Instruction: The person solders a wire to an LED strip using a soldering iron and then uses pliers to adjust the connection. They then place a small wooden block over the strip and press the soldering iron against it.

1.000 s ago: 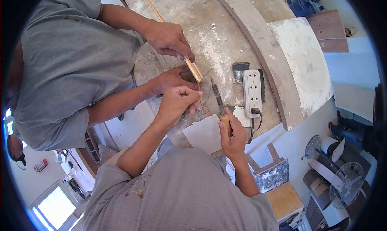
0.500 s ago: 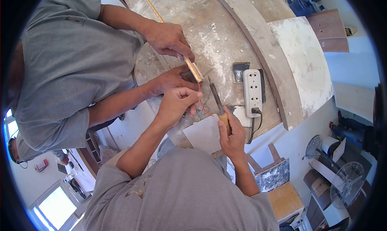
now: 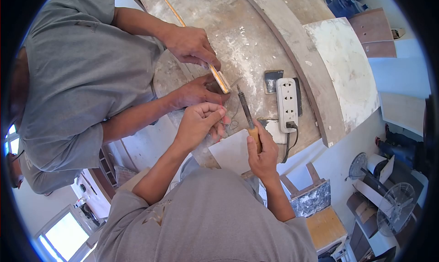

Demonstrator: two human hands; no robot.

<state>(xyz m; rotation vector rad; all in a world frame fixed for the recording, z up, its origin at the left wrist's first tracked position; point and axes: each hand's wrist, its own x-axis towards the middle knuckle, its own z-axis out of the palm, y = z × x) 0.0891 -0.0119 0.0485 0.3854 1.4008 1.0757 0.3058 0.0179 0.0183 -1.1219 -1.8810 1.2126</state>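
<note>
The soldering iron (image 3: 245, 112) was over the table (image 3: 256, 42), with its tip pointing up near the end of a thin strip (image 3: 222, 82). The right hand (image 3: 261, 153) had its fingers wrapped tight around the iron's wooden handle. The left hand (image 3: 197, 123) was just beside it, fingers pinched shut on a thin red wire (image 3: 223, 108) that barely showed. Another person's hands (image 3: 191, 44) held the strip. A white power strip (image 3: 287, 102) lay near, on the right, with a black plug in it.
</note>
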